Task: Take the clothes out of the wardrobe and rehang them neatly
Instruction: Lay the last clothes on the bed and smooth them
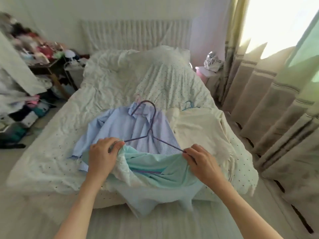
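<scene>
A mint-green garment [155, 171] hangs in front of me over the foot of the bed, with a purple wire hanger [151, 121] partly inside its neck. My left hand [101, 156] grips the garment's left shoulder and the hanger's left end. My right hand [202, 163] pinches the right shoulder at the hanger's right arm. The hook points away from me. Behind it a light-blue shirt [110, 128] lies spread on the bed, and a cream garment [195, 128] lies to its right with a blue hanger hook [188, 104] showing.
The bed [51, 166] carries a crumpled white dotted cover. Piles of clothes and a cluttered dark table [51, 69] stand at the left. Beige curtains [276, 109] hang along the right, with a narrow floor strip beside the bed. A pink nightstand [203, 73] holds a bag.
</scene>
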Tool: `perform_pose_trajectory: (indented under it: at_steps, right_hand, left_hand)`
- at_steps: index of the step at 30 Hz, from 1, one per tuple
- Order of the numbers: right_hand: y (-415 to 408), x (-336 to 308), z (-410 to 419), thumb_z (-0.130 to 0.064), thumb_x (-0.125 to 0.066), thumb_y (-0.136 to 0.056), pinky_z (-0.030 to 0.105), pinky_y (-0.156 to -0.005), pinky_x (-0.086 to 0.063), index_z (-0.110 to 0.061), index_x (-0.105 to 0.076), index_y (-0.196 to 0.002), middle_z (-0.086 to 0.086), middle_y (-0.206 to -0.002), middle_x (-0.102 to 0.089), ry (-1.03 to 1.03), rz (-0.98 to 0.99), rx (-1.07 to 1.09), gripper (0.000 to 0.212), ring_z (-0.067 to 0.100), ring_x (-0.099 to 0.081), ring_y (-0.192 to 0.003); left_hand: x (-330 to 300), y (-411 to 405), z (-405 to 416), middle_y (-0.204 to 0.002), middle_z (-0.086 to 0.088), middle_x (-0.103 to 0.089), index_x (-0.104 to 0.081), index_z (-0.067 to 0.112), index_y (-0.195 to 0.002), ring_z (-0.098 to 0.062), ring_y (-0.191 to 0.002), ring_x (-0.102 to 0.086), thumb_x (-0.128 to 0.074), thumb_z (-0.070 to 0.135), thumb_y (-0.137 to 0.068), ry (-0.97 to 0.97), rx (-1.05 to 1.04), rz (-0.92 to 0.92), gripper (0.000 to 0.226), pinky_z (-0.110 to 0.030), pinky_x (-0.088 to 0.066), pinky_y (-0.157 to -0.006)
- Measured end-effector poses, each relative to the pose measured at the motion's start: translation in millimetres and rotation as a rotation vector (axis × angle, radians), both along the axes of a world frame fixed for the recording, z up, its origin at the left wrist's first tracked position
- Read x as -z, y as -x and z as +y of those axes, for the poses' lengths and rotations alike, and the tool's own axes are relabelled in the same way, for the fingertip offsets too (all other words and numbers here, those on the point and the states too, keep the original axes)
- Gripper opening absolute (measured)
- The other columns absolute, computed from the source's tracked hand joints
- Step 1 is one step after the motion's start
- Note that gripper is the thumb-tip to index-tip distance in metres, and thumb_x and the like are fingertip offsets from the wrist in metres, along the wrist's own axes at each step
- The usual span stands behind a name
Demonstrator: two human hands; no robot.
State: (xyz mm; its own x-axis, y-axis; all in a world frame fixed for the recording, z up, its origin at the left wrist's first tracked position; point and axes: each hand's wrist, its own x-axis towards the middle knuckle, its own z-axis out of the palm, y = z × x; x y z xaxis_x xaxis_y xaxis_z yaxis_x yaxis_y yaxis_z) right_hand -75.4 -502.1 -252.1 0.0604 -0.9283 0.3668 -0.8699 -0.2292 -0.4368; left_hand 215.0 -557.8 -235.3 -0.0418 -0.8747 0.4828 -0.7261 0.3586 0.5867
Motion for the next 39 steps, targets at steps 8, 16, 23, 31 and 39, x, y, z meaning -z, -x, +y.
perform_pose_trajectory:
  at_steps: [8,16,23,31,39]
  right_hand:
    - [-101.4,-85.6,-109.1,-0.03,-0.049,-0.086,0.03,-0.049,-0.041,-0.013,-0.068,-0.076,0.003,-0.07,-0.059,0.196,-0.133,-0.2,0.027,0.026,-0.059,-0.064]
    - [-214.2,-129.3,-202.7,-0.017,-0.058,-0.09,0.03,-0.06,-0.034,-0.009,-0.069,-0.086,0.006,-0.089,-0.066,0.206,-0.337,-0.296,0.015,0.028,-0.06,-0.08]
    - [-312.1,-139.4,-306.1,-0.017,-0.058,-0.09,0.027,-0.06,-0.033,-0.008,-0.069,-0.088,0.004,-0.088,-0.063,0.223,-0.437,-0.293,0.015,0.025,-0.058,-0.074]
    - [-385.8,-149.4,-430.5,-0.019,-0.058,-0.091,0.026,-0.063,-0.032,-0.009,-0.069,-0.089,0.001,-0.089,-0.062,0.238,-0.469,-0.221,0.015,0.013,-0.049,-0.072]
    - [-399.9,-84.8,-559.0,-0.019,-0.06,-0.089,0.031,-0.065,-0.04,-0.009,-0.07,-0.088,0.005,-0.088,-0.062,0.125,-0.42,-0.174,0.015,0.022,-0.056,-0.079]
  left_hand:
    - [-80.2,-94.6,-36.6,-0.089,-0.012,-0.068,-0.07,0.005,-0.092,-0.032,-0.084,-0.057,-0.049,0.042,-0.084,0.224,-0.377,0.004,0.043,-0.054,-0.044,-0.08]
    - [-149.7,-184.2,-103.1,-0.087,-0.015,-0.068,-0.071,0.004,-0.09,-0.034,-0.083,-0.056,-0.05,0.037,-0.084,0.436,-0.634,-0.094,0.039,-0.044,-0.038,-0.08]
    - [-180.5,-277.8,-207.5,-0.086,-0.013,-0.065,-0.07,0.006,-0.09,-0.032,-0.083,-0.052,-0.058,0.027,-0.086,0.5,-0.638,-0.189,0.025,-0.037,-0.028,-0.08]
    - [-200.5,-354.6,-347.3,-0.093,-0.012,-0.065,-0.069,0.007,-0.096,-0.032,-0.091,-0.052,-0.058,0.028,-0.089,0.487,-0.519,-0.192,0.024,-0.038,-0.029,-0.086]
    - [-125.4,-377.3,-486.6,-0.091,-0.01,-0.065,-0.07,0.009,-0.093,-0.033,-0.09,-0.055,-0.057,0.028,-0.087,0.276,-0.446,-0.182,0.023,-0.047,-0.04,-0.085]
